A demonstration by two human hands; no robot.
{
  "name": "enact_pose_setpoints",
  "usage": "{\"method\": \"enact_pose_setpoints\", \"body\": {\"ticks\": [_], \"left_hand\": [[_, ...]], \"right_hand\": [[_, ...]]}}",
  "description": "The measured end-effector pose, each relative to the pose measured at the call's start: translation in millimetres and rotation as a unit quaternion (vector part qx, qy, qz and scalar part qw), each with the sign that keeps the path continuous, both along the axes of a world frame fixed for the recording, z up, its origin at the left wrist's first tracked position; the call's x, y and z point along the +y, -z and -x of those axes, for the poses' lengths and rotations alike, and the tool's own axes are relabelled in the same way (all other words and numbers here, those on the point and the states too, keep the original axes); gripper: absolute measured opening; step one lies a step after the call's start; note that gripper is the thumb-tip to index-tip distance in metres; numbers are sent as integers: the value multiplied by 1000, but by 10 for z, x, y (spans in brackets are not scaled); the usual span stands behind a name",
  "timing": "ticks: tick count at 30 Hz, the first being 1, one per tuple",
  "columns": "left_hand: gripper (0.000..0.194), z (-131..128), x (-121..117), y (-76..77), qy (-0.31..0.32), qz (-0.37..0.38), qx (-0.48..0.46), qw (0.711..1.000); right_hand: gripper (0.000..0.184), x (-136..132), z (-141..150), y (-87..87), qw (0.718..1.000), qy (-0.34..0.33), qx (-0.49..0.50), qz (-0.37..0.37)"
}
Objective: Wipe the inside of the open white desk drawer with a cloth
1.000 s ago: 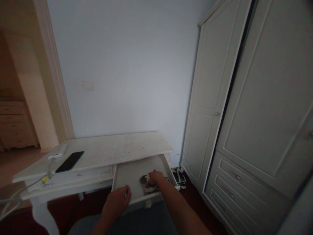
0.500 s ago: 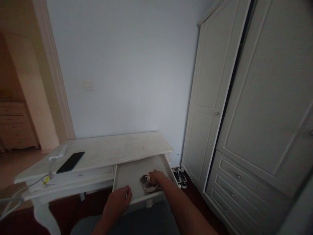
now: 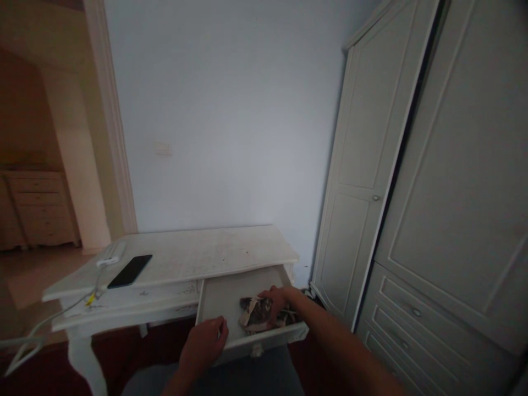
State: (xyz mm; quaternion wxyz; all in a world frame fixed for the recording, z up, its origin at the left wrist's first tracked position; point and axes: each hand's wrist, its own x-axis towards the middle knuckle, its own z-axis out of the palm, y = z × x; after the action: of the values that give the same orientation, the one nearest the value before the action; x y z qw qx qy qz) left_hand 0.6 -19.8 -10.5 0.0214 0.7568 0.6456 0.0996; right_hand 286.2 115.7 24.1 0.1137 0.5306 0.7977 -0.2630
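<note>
My right hand (image 3: 277,302) reaches into the pulled-out drawer (image 3: 218,291), its fingers curled over a brown and beige patterned bundle (image 3: 258,314) that looks like cloth. The bundle lies at the drawer's front right, partly covered by the hand. At the drawer's front left corner is my left hand (image 3: 206,338), fingers curled in and thumb close to them. Whether that hand grips the drawer's edge or something small is hidden.
On the white desk (image 3: 198,247) lie a dark phone (image 3: 130,270) and a white device (image 3: 111,256) with a cable (image 3: 53,316). A white wardrobe (image 3: 358,176) stands at the right, with shoes (image 3: 308,294) beside it on the floor. Left is a doorway.
The view has shifted slightly left. My right hand has moved a little right over the bundle, which now shows more spread out. My left hand stays at the drawer's corner.
</note>
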Motion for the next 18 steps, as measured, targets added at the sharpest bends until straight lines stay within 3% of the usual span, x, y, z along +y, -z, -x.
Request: {"method": "enact_pose_setpoints", "body": {"ticks": [6, 11, 18], "left_hand": [[44, -1, 14, 18, 0, -4, 2, 1000], [42, 5, 12, -3, 13, 6, -25, 1000], [36, 23, 14, 17, 36, -22, -51, 998]], "right_hand": [[110, -125, 254, 209, 996, -82, 19, -18], [95, -226, 757, 438, 987, -129, 40, -88], [50, -175, 1501, 757, 964, -206, 77, -148]]}}
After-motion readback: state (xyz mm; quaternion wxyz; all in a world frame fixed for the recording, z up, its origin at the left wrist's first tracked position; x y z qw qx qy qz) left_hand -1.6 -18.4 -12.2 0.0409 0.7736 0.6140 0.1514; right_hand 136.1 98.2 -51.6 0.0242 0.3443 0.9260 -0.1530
